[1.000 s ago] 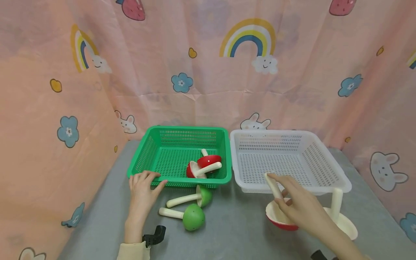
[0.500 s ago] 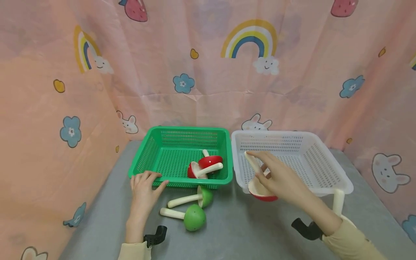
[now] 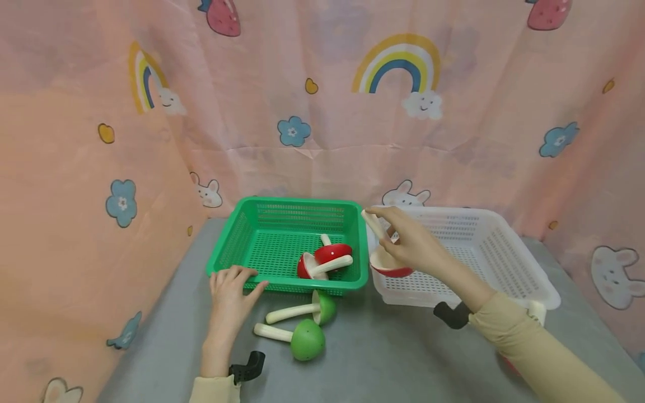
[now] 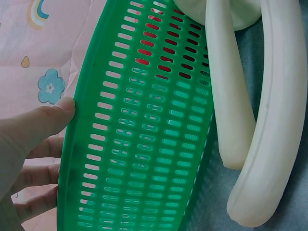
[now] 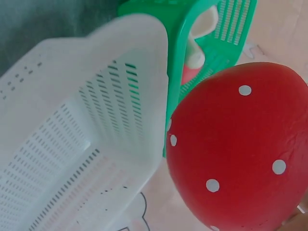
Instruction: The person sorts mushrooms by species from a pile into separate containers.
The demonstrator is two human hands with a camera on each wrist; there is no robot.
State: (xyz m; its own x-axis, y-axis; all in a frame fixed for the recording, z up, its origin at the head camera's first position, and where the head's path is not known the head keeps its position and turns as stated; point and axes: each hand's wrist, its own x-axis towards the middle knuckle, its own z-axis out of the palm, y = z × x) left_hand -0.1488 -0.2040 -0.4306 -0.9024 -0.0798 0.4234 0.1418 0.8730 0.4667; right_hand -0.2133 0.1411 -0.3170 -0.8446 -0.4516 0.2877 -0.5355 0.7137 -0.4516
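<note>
Leftmost, the left hand [image 3: 230,294] holds the near rim of the green basket [image 3: 274,252], fingers over the edge and thumb against the outside. The basket stands on the grey tabletop [image 3: 383,352].

In front of the basket lie two green toy mushrooms, the rear one [image 3: 300,310] and the front one [image 3: 306,340], stems pointing left. Inside the basket, toward its right end, two red toy mushrooms [image 3: 327,267] rest against each other.

Next to the right, the held red mushroom [image 3: 394,272] is off the tabletop, beside the green basket's right rim and across the left end of the white basket [image 3: 463,226] in the head view. Its height above the rims cannot be determined. The right hand [image 3: 412,240] pinches its pale stem, cap down.

Handling: the piece is probably light and rigid. The smooth, apparently painted cap may slip and could chip if knocked against a rim. Take hold of the narrow stem, between thumb and fingertips; expect the wider cap to swing.

Far right, another mushroom [image 3: 537,312] is mostly hidden by the right sleeve [image 3: 534,341].
</note>
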